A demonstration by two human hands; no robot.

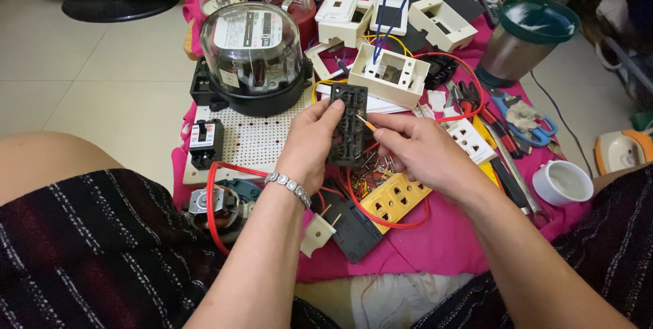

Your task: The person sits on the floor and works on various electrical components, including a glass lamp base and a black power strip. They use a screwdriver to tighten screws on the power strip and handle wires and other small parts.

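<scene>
You are gripping a black socket block (pixel 348 125) upright in your left hand (pixel 309 142), fingers closed around its edge, while your right hand (pixel 415 152) is pinching a thin orange-handled tool (pixel 366 123) against its face above the pink cloth (pixel 435 240). A yellow outlet strip (pixel 394 200) and looping red wire (pixel 371 217) are lying just beneath, with a domed electricity meter (pixel 252 57), cream wall boxes (pixel 389 74) and a white cup (pixel 561 183) crowding around.

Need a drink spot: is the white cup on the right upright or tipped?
Upright: the white cup stands on its base on the pink cloth, open mouth up.
</scene>
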